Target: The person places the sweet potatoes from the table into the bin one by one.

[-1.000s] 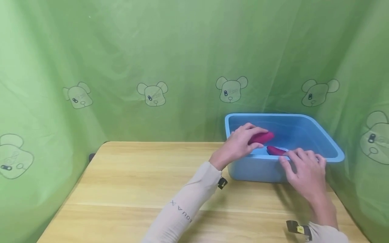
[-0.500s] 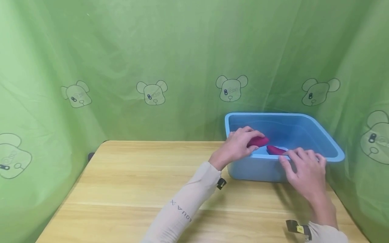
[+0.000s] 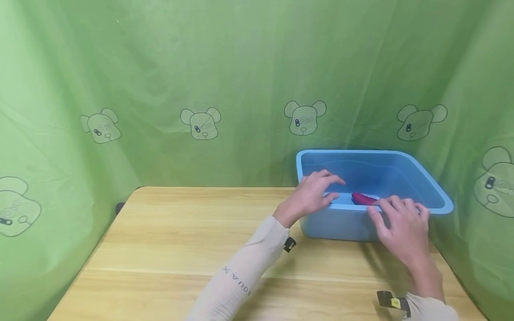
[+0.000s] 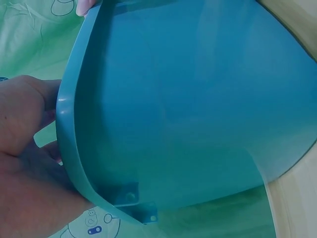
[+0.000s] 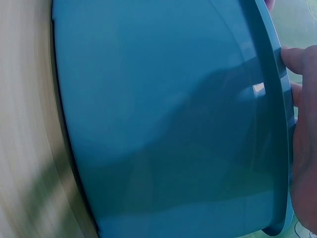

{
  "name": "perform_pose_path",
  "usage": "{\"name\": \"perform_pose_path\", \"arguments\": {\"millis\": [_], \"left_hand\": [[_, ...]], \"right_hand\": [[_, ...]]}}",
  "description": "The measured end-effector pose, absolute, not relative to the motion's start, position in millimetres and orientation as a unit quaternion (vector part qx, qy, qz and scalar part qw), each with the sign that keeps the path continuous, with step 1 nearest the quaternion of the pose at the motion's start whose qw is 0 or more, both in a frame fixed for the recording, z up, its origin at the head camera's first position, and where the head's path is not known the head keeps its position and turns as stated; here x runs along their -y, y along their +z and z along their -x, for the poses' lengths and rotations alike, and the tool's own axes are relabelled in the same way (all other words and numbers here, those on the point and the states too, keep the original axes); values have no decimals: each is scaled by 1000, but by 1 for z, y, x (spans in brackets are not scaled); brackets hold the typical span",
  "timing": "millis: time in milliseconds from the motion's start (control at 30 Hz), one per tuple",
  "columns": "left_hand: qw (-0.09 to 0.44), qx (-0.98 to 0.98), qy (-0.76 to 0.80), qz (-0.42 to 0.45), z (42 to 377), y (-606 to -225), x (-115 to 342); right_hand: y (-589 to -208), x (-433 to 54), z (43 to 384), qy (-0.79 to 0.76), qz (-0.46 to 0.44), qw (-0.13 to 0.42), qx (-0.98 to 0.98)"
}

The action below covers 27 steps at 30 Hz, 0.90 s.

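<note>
A blue plastic tub (image 3: 329,227) stands at the table's right side. Inside it, a dark red, long rounded object (image 3: 362,199) shows above the near rim, its right end hidden by my right hand (image 3: 403,229). That hand grips the near rim, fingers over the inside and thumb at the outer edge, as the right wrist view also shows at the tub's rim (image 5: 277,94). My left hand (image 3: 313,194) reaches over the tub's left near corner, thumb and index finger spread apart with nothing between them. In the left wrist view, my left hand (image 4: 25,134) lies beyond the tub's lip (image 4: 67,119).
A pale wooden table (image 3: 172,240) extends to the left of the tub. Green curtain (image 3: 241,67) with printed bear heads hangs close around the back and both sides. Dark straps (image 3: 289,244) sit at both wrists.
My left hand lowered a second dark red object into the tub and let it go; that object is now out of sight. My right hand has stayed on the rim.
</note>
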<state>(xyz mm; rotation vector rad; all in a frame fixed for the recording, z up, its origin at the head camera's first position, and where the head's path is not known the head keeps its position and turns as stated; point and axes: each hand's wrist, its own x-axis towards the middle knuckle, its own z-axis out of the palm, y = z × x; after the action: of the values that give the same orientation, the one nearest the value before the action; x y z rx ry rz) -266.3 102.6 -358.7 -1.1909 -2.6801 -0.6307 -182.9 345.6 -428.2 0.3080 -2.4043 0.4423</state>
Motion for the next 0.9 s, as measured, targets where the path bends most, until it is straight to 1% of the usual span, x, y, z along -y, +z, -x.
{"name": "perform_pose_path", "arguments": {"millis": [167,633,900], "left_hand": [[81,886,-216,402,264,-362,-96],[144,864,-273,397,260,-375,-66],[183,851,-304,387,259,-381,-45]], "right_hand": [[-428,-345,182,166,-115,329,923],[-420,-344,179,160,-110,307,932],[-410,-343,178,155,-105,279,942]]}}
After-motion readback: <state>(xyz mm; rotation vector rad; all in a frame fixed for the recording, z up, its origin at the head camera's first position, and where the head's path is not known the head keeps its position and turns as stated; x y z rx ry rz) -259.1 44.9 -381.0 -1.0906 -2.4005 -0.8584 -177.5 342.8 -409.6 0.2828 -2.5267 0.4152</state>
